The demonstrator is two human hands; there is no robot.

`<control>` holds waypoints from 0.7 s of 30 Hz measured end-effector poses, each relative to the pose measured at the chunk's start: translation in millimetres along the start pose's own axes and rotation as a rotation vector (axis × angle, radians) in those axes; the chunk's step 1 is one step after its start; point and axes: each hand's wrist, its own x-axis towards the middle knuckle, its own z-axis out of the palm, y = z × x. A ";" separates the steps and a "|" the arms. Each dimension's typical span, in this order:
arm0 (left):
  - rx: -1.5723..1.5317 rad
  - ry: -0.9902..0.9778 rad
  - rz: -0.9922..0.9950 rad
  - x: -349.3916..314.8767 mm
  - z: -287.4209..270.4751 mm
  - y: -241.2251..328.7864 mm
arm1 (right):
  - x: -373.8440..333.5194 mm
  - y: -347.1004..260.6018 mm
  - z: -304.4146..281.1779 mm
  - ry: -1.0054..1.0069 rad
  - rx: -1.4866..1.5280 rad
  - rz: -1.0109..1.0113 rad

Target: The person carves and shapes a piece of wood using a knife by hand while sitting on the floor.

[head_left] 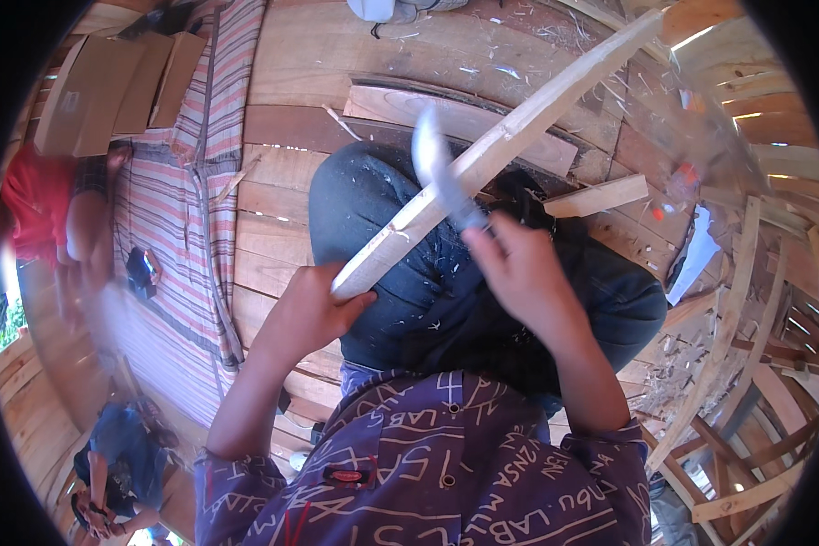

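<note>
A long pale wooden strip (510, 127) slants across my lap, from my left hand up to the far right. My left hand (305, 314) is closed around its near end, by my left knee. In my right hand (523, 268) is a knife (430, 155), gripped by the handle. Its broad, shiny blade points away from me and crosses over the strip about midway; motion blurs it, and I cannot tell whether the edge bites the wood. Small shavings are scattered on my dark trousers (391, 209).
Boards (546, 150) and a short wood block (601, 196) lie on the plank floor beyond my legs, among shavings. Wooden frame pieces (746, 437) stand at right. To the left are a striped mat (177, 209), cardboard boxes (96, 96), a person in red (41, 200) and another in blue (127, 450).
</note>
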 end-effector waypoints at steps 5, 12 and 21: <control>-0.031 0.019 0.015 -3.1 -0.6 -4.0 | -4.6 2.1 15.1 -0.043 0.074 -0.048; -0.114 -0.045 0.000 2.7 -3.4 -2.0 | -16.0 0.9 31.7 -0.034 0.110 -0.071; -0.325 -0.174 -0.227 5.3 -5.7 3.1 | -21.2 3.7 36.1 -0.022 0.169 -0.025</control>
